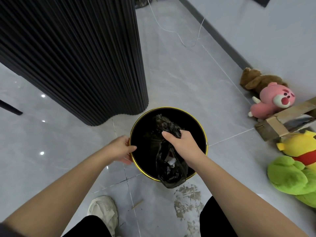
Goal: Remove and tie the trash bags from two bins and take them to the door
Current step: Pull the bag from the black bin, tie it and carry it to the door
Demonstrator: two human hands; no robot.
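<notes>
Forearms are filling the bottom of the frame. At centre I'm seeing my right grip clamping the bunched top of the black trash bag, which is hanging just beneath it over the near rim of the bin; my left grip is pinching the bin's left rim.

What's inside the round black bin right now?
A black trash bag, bunched in the right hand, with white paper scraps showing through it. The left hand holds the rim of the bin. The bin's bottom is dark, and the bag hides its other contents.

Grey floor with bin, plush toys
</notes>
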